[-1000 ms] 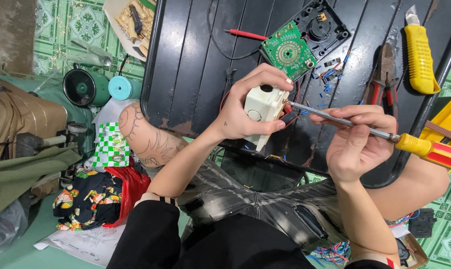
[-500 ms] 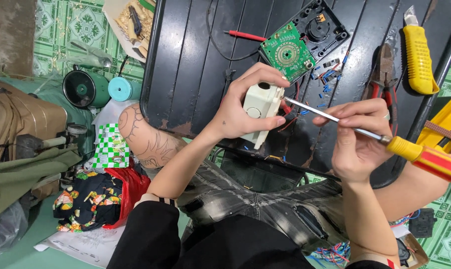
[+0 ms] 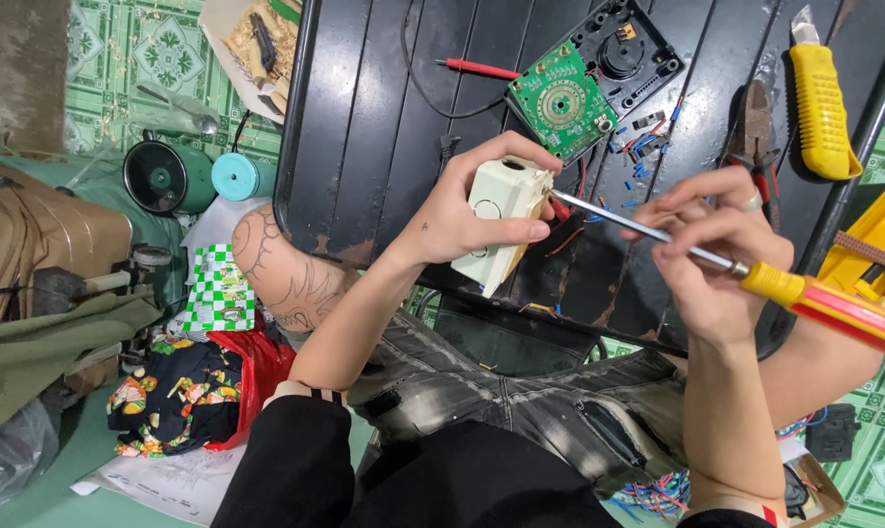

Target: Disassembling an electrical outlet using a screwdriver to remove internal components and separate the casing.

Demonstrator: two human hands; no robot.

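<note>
My left hand [image 3: 467, 210] grips a cream plastic box-shaped part [image 3: 502, 217] above the near edge of a black slatted tray [image 3: 364, 127]. My right hand [image 3: 716, 259] holds a screwdriver [image 3: 755, 279] with a yellow and red handle. Its metal shaft runs left, and the tip meets the right side of the cream part, where red wires [image 3: 563, 210] come out.
On the tray lie a green round-patterned circuit board [image 3: 561, 98] in a black housing [image 3: 630, 49], a red probe [image 3: 476, 68], pliers [image 3: 755, 137], a yellow utility knife [image 3: 820, 98] and small wire bits. A yellow tool [image 3: 877, 254] sits right. Teal round objects [image 3: 169, 176], cloth and paper lie left.
My right hand and the screwdriver handle have dropped slightly and drawn right, tilting the shaft more. The tip stays at the cream part. My left hand holds steady.
</note>
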